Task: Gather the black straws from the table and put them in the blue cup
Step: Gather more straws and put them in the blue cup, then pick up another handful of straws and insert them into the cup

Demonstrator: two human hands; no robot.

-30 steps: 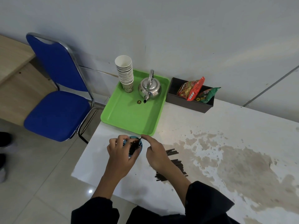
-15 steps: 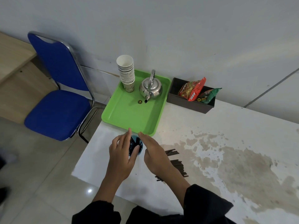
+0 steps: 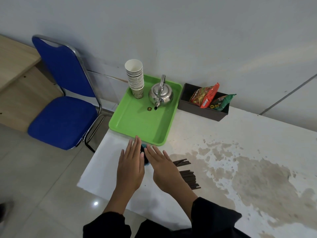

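The blue cup [image 3: 143, 146] stands near the table's left front, mostly hidden between my hands, with dark straws showing inside it. My left hand [image 3: 131, 166] lies flat and open on its left side, fingers straight. My right hand [image 3: 163, 169] is flat and open on its right side, fingers pointing at the cup. Neither hand holds anything. Black straws [image 3: 189, 178] lie in a loose pile on the table just right of my right hand, with a smaller group [image 3: 182, 163] a little farther back.
A green tray [image 3: 137, 124] behind the cup carries a stack of paper cups [image 3: 135, 78] and a steel kettle [image 3: 160, 95]. A dark box of snack packets [image 3: 204, 103] sits by the wall. A blue chair [image 3: 63, 107] stands left of the stained white table [image 3: 240, 165].
My left hand has let go of the cup and both hands have flattened out with straight fingers, either side of it. The straws my right hand pushed in now sit in the cup.
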